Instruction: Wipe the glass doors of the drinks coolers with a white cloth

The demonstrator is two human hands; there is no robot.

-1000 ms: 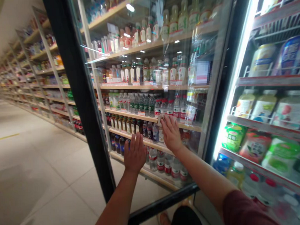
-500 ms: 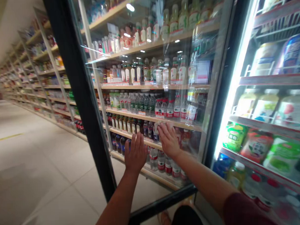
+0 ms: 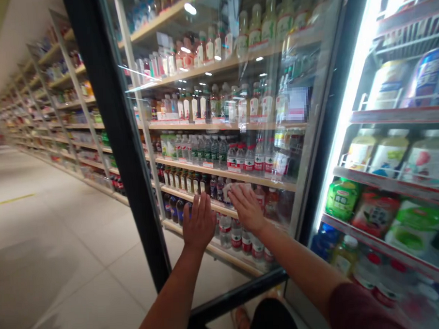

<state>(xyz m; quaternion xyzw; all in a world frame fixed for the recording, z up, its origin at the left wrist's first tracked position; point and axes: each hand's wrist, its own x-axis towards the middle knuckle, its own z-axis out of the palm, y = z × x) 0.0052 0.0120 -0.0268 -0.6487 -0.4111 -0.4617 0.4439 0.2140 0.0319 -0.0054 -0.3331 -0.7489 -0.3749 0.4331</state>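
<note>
- My left hand (image 3: 199,224) lies flat toward the glass pane (image 3: 221,128), fingers up and close together; its grip is released, with nothing visible in it; I judge it is set there to steady the pane, though the palm's contact is hidden from me.
- Just right of it, my right hand (image 3: 249,212) leans over a pale cloth (image 3: 226,192); the fingers pin it rather than clench it, its edge showing past their tips; I judge they lie nearly straight so that the cloth sits flat against the pane.
- On the far left, long store shelving (image 3: 72,126) runs back beside a pale floor (image 3: 62,229); the black door frame (image 3: 107,116) stands nearer and cuts across that view.
- In the middle, beyond the pane, bottles (image 3: 237,158) stand in rows; the glass bars both hands from them, and reflections blur part of the view.
- Near the bottom, a foot (image 3: 243,321) shows below the frame.
- On the right, a light strip (image 3: 348,105) edges the cooler (image 3: 399,115), where a green pouch (image 3: 342,198) sits among other packs.
</note>
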